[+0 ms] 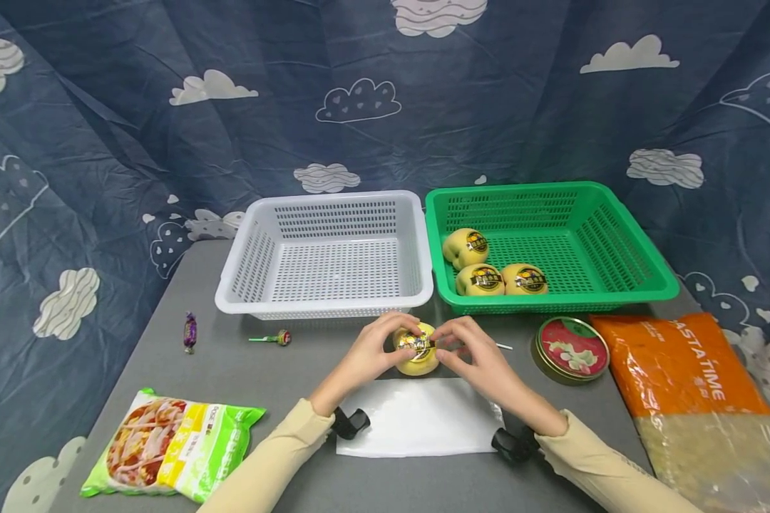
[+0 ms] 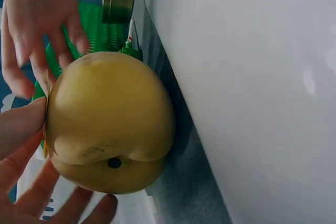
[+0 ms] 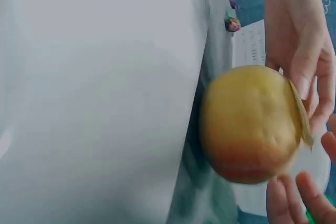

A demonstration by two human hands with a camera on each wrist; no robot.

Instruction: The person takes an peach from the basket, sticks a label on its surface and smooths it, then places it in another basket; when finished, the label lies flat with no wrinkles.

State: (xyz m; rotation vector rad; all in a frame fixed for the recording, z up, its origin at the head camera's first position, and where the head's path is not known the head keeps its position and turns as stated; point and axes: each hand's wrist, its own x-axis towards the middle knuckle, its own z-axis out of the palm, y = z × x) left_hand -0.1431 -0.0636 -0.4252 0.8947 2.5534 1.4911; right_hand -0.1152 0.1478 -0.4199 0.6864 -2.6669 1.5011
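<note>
A yellow peach (image 1: 416,365) with a black-and-gold label (image 1: 421,345) sits on the grey table, just behind a white sheet (image 1: 420,420). My left hand (image 1: 381,347) holds the peach from the left, thumb (image 2: 23,124) on the label side and other fingers curving round the fruit. From the other side comes my right hand (image 1: 478,353), its fingers (image 3: 310,198) spread loosely close to the peach. One label edge (image 3: 307,137) stands away from the skin in the right wrist view. Partly behind my right hand lies a white-sticked lollipop (image 2: 129,48).
Behind stand a white basket (image 1: 326,308) and a green basket (image 1: 590,299) holding three labelled peaches (image 1: 481,280). Leftward lie a purple-wrapped candy (image 1: 190,333), a lollipop (image 1: 282,338) and a green food bag (image 1: 173,442). A round tin (image 1: 572,349) and an orange bag (image 1: 686,370) lie rightward.
</note>
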